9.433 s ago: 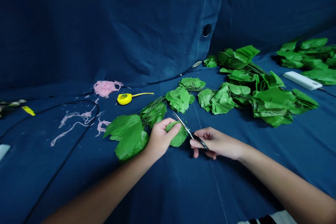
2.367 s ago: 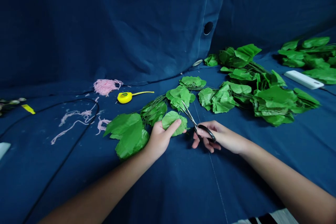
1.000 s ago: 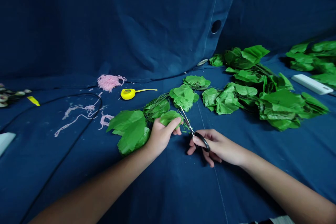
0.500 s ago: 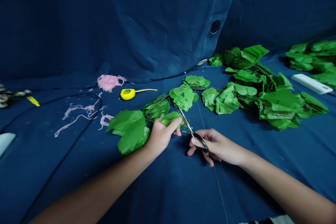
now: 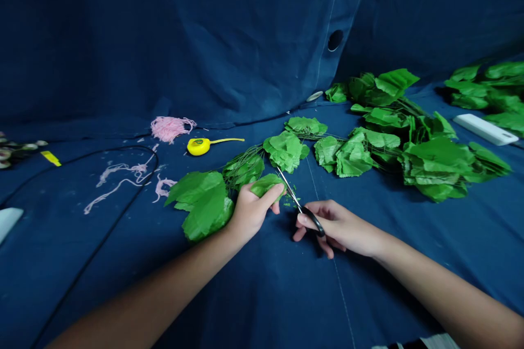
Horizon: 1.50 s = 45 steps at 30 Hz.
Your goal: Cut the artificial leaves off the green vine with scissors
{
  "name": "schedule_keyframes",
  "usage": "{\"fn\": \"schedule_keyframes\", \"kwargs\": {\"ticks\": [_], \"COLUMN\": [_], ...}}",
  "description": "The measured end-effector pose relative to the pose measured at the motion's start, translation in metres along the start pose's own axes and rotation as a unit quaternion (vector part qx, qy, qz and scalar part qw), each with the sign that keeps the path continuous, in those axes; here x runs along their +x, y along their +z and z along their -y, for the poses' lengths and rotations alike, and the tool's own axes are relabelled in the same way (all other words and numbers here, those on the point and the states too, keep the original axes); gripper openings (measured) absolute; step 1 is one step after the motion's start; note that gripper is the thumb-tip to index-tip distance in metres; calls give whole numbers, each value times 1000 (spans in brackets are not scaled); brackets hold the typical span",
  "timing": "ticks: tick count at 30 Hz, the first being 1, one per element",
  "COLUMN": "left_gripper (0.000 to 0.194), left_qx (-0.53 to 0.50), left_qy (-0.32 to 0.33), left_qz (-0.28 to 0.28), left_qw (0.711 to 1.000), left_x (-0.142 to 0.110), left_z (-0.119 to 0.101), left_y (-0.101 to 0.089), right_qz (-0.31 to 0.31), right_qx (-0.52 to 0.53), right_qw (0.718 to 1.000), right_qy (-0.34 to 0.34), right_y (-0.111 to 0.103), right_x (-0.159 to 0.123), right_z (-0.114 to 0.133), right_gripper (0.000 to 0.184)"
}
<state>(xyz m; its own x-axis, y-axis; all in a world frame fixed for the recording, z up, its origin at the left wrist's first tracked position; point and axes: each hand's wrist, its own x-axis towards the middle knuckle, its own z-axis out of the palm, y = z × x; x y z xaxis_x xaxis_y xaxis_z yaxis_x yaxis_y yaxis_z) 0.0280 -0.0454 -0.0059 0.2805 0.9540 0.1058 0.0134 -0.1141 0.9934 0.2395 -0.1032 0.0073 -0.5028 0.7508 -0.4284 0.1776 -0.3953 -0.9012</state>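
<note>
My left hand pinches a green artificial leaf between thumb and fingers. My right hand grips black-handled scissors, whose blades look closed and lie along the right edge of the held leaf. Small green clippings are scattered on the cloth under the blades. Left of my left hand spreads a large leaf cluster. Behind the hands sits a stack of smaller leaves joined to thin stems. Whether the blades touch the leaf I cannot tell.
A yellow tape measure and a pink yarn bundle lie behind on the left. Loose pink strands and a black cable cross the blue cloth. Leaf bunches and a white power strip are at right.
The held leaf has been turned and lowered since the frame 2.4 seconds ago, and the scissor blades have closed. More green clippings lie on the cloth. The view shifted slightly.
</note>
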Motion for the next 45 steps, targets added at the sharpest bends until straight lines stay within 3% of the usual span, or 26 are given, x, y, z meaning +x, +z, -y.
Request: {"fn": "schedule_keyframes", "kwargs": {"ticks": [17,45], "left_gripper": [44,27], "left_qx": [16,-24], "left_qy": [-11,-31], "left_qz": [14,34], "left_qw": [1000,999], "left_x": [-1,-2], "left_z": [4,1], "left_y": [-1,0], "right_qz": [-5,-4], "right_qx": [4,6], "right_qw": [1000,1000], "right_qy": [2,-9], "right_y": [0,1], "right_x": [1,-1], "right_z": [-2,0], "right_gripper": [60,56]}}
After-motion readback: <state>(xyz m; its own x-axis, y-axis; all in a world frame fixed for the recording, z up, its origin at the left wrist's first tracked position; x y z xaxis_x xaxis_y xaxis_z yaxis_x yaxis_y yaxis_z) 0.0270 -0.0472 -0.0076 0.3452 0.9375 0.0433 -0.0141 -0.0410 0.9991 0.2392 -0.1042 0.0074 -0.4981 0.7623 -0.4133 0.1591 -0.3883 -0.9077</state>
